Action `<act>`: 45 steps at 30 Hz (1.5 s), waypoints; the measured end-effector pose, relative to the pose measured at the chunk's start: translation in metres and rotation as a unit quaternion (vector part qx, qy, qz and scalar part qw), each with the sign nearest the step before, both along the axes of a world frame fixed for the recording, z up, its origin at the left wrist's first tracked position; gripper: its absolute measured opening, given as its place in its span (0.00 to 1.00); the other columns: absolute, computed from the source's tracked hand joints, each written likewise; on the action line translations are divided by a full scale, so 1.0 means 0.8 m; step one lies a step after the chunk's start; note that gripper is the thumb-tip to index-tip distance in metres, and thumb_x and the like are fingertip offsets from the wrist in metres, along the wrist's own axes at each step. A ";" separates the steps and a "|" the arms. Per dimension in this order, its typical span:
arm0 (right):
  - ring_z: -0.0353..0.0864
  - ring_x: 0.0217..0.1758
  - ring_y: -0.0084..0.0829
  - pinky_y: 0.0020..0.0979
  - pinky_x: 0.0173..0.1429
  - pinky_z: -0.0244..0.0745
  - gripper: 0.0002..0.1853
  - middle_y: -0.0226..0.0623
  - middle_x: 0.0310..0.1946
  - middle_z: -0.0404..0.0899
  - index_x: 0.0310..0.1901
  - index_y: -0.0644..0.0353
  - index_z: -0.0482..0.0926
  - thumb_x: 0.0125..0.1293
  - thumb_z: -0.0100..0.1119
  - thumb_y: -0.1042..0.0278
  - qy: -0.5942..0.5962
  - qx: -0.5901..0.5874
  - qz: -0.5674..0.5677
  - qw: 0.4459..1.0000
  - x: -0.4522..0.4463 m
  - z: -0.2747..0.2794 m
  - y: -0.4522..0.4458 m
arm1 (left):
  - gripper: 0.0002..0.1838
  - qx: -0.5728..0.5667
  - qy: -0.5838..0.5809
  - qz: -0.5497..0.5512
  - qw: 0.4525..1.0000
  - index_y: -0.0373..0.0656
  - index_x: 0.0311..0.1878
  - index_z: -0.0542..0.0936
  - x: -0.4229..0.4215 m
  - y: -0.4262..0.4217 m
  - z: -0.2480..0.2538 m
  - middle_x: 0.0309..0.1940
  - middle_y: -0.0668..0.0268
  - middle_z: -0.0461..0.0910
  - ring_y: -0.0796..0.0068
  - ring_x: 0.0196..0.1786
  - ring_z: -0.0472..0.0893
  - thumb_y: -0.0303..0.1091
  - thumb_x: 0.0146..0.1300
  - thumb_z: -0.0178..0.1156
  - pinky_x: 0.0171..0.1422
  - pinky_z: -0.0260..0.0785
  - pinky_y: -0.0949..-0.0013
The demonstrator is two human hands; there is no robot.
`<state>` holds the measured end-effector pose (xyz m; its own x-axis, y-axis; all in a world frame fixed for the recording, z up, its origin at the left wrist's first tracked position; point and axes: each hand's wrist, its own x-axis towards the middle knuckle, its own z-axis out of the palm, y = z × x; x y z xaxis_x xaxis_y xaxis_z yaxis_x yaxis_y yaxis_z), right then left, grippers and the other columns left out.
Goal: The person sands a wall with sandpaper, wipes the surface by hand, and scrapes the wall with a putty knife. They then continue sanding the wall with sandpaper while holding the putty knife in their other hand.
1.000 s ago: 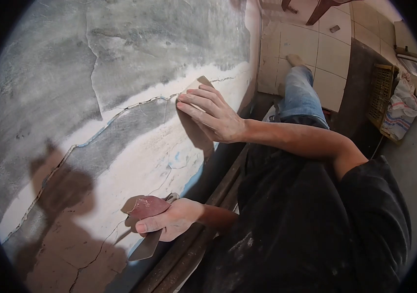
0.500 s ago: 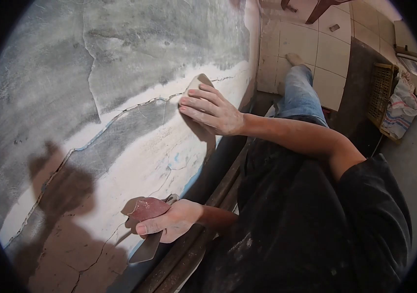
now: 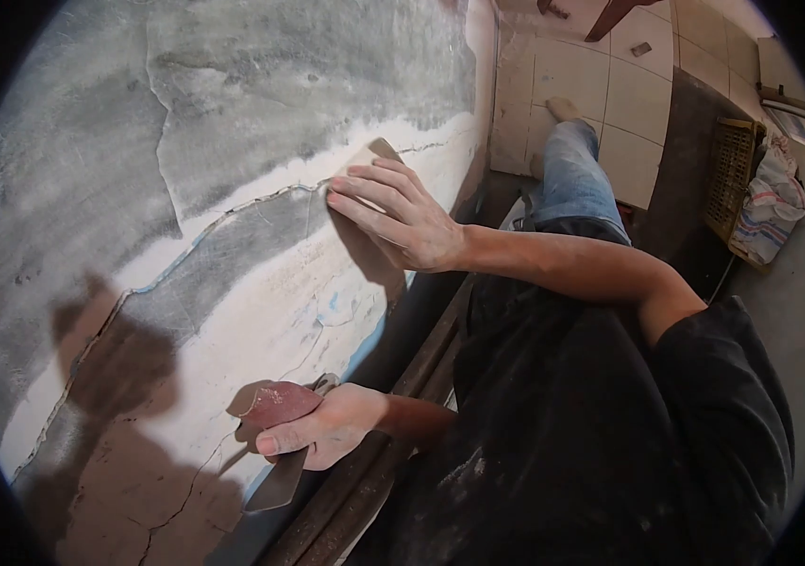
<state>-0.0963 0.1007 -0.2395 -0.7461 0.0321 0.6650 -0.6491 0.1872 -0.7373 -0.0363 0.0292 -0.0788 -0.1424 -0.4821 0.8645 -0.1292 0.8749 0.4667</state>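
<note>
My right hand [image 3: 402, 215] presses a pale folded sheet, which looks like sandpaper [image 3: 383, 149], flat against the cracked wall [image 3: 261, 104]; its fingers lie close together over the sheet. Just under the fingertips, a long crack [image 3: 204, 233] runs through a band of white filler. Lower down, my left hand [image 3: 332, 429] is closed round a putty knife [image 3: 278, 483] and a reddish folded piece of sandpaper [image 3: 280, 404]. The knife's blade points down and left, close to the wall's blue lower edge. My palm hides its handle in part.
Dark wooden beams [image 3: 351, 491] run along the foot of the wall beside my body. Beyond my leg, a tiled floor [image 3: 568, 75] holds red chair legs [image 3: 613, 17] and a small block [image 3: 641, 48]. A yellow crate [image 3: 731, 174] and a striped sack [image 3: 773, 212] are at right.
My right hand first slid slightly up and right, then back down and left along the crack with its sheet. My left hand keeps its hold, with only a slight shift in view.
</note>
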 end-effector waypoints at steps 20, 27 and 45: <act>0.65 0.66 0.39 0.43 0.71 0.58 0.34 0.37 0.64 0.67 0.64 0.58 0.68 0.51 0.60 0.78 0.009 0.013 -0.001 1.000 -0.003 -0.021 0.000 | 0.36 -0.016 -0.018 0.045 0.999 0.26 0.43 0.78 -0.001 0.003 -0.001 0.39 0.47 0.78 0.59 0.41 0.79 0.60 0.70 0.46 0.46 0.73 0.61; 0.66 0.66 0.37 0.42 0.68 0.60 0.35 0.36 0.64 0.67 0.64 0.56 0.69 0.49 0.61 0.79 0.035 0.004 -0.004 0.999 -0.002 -0.020 -0.009 | 0.36 0.016 -0.006 0.014 1.000 0.23 0.45 0.77 0.001 0.003 0.001 0.40 0.46 0.78 0.60 0.41 0.79 0.59 0.69 0.48 0.45 0.75 0.60; 0.68 0.64 0.38 0.44 0.68 0.59 0.32 0.36 0.62 0.70 0.62 0.59 0.72 0.50 0.58 0.77 0.104 0.030 0.076 0.991 -0.023 0.030 0.028 | 0.25 0.023 0.047 -0.053 0.997 0.36 0.29 0.68 0.015 -0.004 0.003 0.33 0.60 0.73 0.75 0.35 0.75 0.50 0.74 0.42 0.36 0.74 0.73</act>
